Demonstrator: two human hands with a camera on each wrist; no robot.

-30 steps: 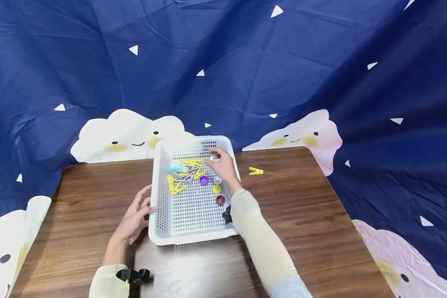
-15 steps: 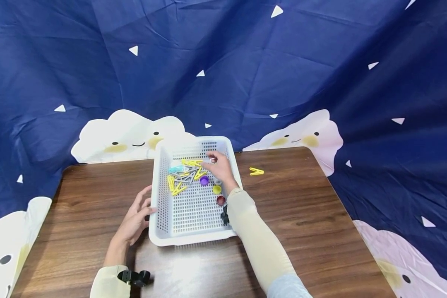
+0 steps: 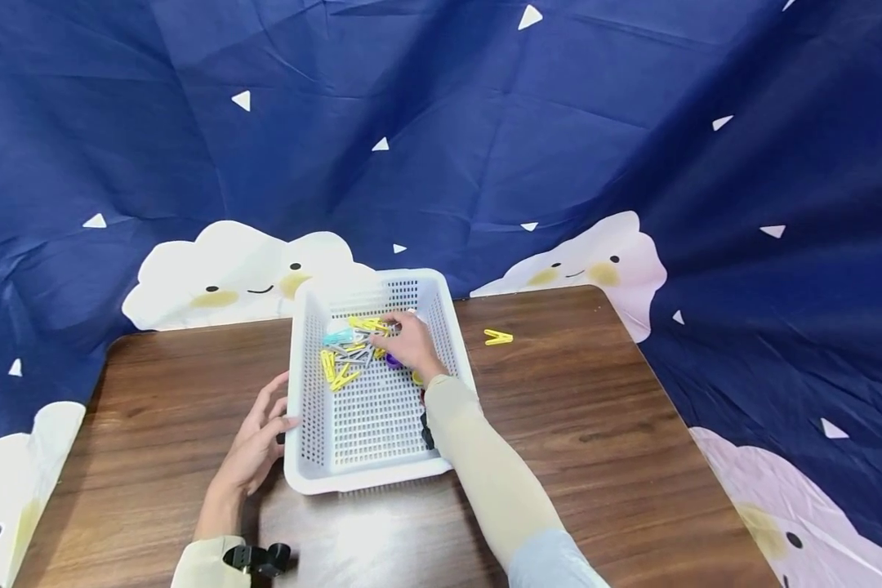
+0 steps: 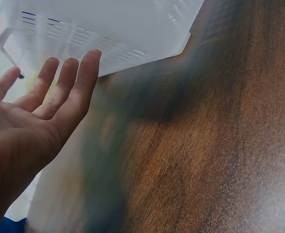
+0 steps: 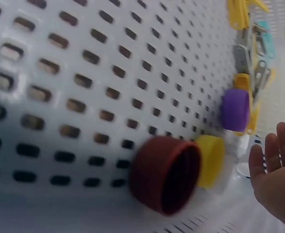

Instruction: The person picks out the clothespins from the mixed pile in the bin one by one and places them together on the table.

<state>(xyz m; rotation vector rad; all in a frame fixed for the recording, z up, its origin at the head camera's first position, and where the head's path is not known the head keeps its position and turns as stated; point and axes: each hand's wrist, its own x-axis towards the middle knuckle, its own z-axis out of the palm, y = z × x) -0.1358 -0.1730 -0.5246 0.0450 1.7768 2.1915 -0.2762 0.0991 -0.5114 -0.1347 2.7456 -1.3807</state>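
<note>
My left hand (image 3: 253, 445) holds the left side of the white perforated basket (image 3: 371, 469), its thumb on the rim and its fingers spread against the outer wall. Inside the basket, my right hand (image 3: 412, 343) reaches over a pile of yellow and grey clothespins (image 3: 343, 377). Thumb and forefinger are apart, and I see nothing held between them. A light blue piece (image 3: 338, 336) lies at the pile's left. Near the basket's right wall, the right wrist view has a dark red cap (image 5: 154, 174), a yellow cap (image 5: 210, 158) and a purple cap (image 5: 233, 110); a clear piece is partly hidden.
One yellow clothespin (image 3: 498, 336) lies on the brown wooden table (image 3: 581, 441), right of the basket. Behind the table hangs a blue cloth (image 3: 441, 163) printed with white clouds. A black strap with a camera (image 3: 260, 559) is on my left wrist.
My right hand has moved left, from near the basket's right wall to over the clothespins. The left hand stays at the basket's left side. The head view has shifted slightly.
</note>
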